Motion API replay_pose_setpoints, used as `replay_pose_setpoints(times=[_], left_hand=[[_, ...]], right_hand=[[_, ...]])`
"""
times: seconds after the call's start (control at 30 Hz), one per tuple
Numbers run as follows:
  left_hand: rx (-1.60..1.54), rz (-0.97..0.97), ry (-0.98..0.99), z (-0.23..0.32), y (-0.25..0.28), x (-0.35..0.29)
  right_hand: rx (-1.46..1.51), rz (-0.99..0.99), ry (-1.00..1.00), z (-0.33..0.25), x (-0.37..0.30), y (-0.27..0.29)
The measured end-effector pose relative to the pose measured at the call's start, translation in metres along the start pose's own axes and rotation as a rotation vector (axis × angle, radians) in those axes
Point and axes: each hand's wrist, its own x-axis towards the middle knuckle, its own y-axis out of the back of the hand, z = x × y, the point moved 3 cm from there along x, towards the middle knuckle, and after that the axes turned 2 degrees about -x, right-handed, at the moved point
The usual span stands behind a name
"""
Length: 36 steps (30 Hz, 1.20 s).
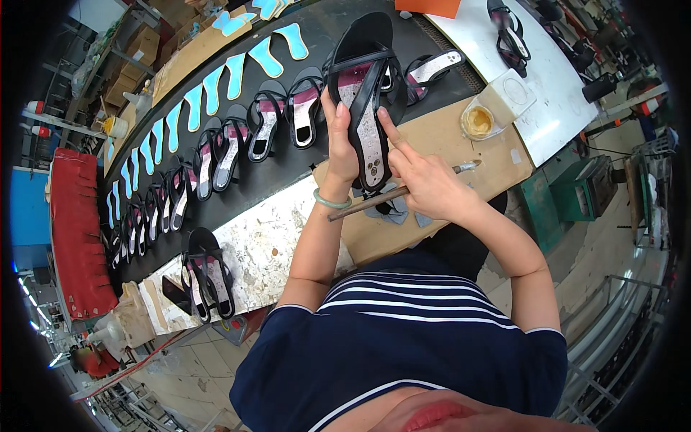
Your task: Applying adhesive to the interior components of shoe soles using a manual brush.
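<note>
In my left hand is a black strappy sandal, toe pointing away from me, its pale insole and dark pink strap lining facing up. The fingers of that hand go behind the sole and the thumb lies along its side. My right hand grips a long brush with a worn handle, bristle end to the right. Its index finger stretches out against the sandal's edge near the straps. To the right of the sandal, a jar of yellowish paste stands on the brown board.
Several black sandals line the dark conveyor belt, with light-blue insole pieces beyond them. Another pair of sandals stands on the stained white worktop at left, beside a phone-like dark slab. One sandal lies on the white surface at far right.
</note>
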Motion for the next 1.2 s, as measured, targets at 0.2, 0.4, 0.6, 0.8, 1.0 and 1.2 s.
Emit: replay_pose_setpoints(times=[0.2, 0.4, 0.6, 0.8, 1.0, 1.2], left_hand=[[0.104, -0.036, -0.045, -0.005, 0.008, 0.002], [0.083, -0.020, 0.002, -0.008, 0.016, 0.010], [0.028, 0.063, 0.017, -0.021, 0.035, 0.015], [-0.094, 0.161, 0.090, -0.026, 0.044, 0.015], [-0.100, 0.210, 0.149, -0.022, 0.076, 0.017], [-0.160, 0.159, 0.076, -0.013, 0.085, 0.020]], right_hand=[[-0.009, -0.064, -0.025, 0.000, -0.002, 0.003], [0.433, 0.076, 0.097, 0.010, -0.026, 0.044], [1.290, 0.365, 0.143, 0.016, -0.056, 0.111], [0.199, 0.039, -0.294, 0.086, -0.078, 0.065], [-0.417, -0.200, -0.430, 0.141, -0.131, -0.070], [-0.399, -0.370, -0.397, 0.109, -0.130, -0.058]])
